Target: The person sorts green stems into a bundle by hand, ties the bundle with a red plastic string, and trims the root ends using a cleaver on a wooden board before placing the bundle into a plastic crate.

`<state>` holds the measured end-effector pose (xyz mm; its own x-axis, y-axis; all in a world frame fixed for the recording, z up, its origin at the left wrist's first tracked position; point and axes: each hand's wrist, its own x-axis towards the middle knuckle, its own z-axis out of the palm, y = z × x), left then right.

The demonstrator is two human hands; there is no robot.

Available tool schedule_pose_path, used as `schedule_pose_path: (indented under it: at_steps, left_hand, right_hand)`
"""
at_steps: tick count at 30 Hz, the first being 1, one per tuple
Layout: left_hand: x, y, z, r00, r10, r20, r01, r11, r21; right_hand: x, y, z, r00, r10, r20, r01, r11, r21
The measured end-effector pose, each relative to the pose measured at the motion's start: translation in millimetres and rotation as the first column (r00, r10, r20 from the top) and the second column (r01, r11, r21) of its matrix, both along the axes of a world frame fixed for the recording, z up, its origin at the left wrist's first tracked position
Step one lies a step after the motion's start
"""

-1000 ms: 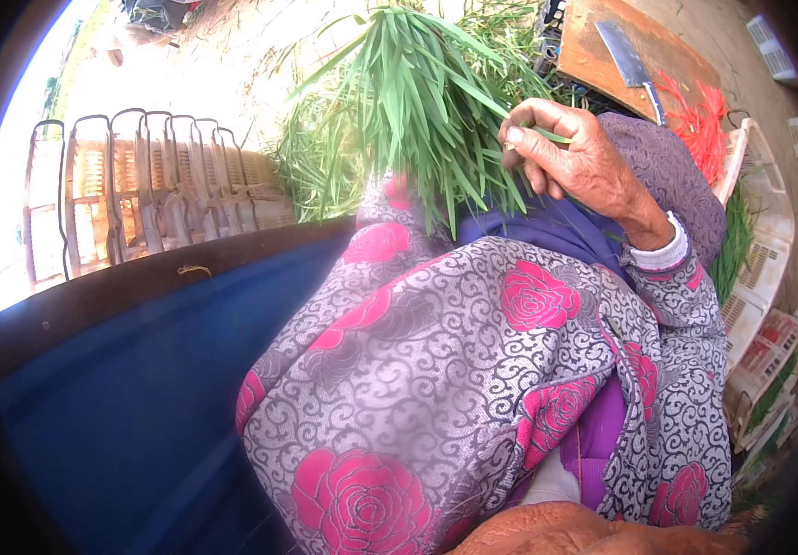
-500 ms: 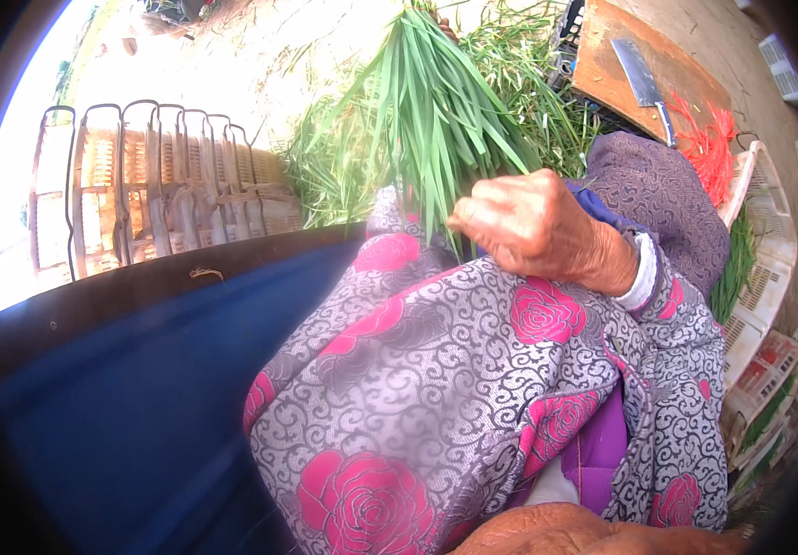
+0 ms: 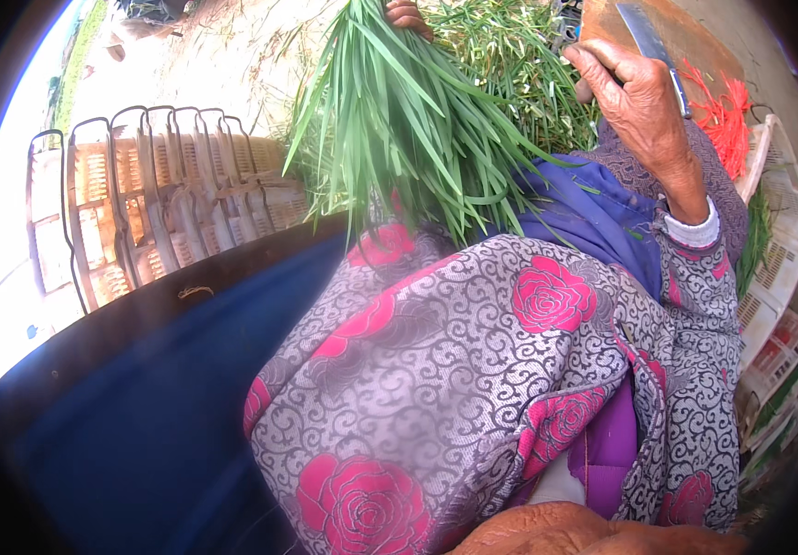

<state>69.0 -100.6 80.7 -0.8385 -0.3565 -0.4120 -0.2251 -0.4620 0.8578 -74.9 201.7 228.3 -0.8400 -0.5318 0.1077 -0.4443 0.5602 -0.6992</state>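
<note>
Long, flat green leaves that look like garlic chives (image 3: 417, 120) hang tips down over my lap in a thick, fanned bunch. My left hand (image 3: 408, 17) is closed round the top of this bunch; only some fingers show and the leaves hide the rest. My right hand (image 3: 644, 106) is apart from the bunch, over cut greens and beside the wooden board. Its fingers are curled, thumb against forefinger; anything in the pinch is too small to make out. Close to it lies a cleaver (image 3: 644, 32) on the board (image 3: 704, 46).
Loose greens (image 3: 510, 69) lie behind the bunch. Red plastic twine (image 3: 723, 116) hangs beside the board. White plastic crates (image 3: 773, 250) stand at the right. At the left are a wire-framed crate (image 3: 168, 203) and a dark-edged blue surface (image 3: 159, 370).
My right hand has moved from the leaf tips up and right, toward the board. The bunch has shifted slightly left and fanned wider. More of my left fingers show.
</note>
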Motion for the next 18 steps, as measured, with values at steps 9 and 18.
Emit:
schedule_pose_path:
  at_steps: [9,18]
  left_hand:
    - [-4.5,-3.9,-0.8,1.0,0.022,-0.009,-0.022,1.0,0.002]
    - [-8.8,-8.7,-0.1,0.999,0.032,-0.015,-0.032,0.999,0.013]
  right_hand:
    - [24.7,-55.8,1.9,0.945,0.305,-0.121,-0.325,0.823,-0.466]
    - [16.2,-74.8,-35.5,0.852,0.414,-0.32,-0.494,0.837,-0.234]
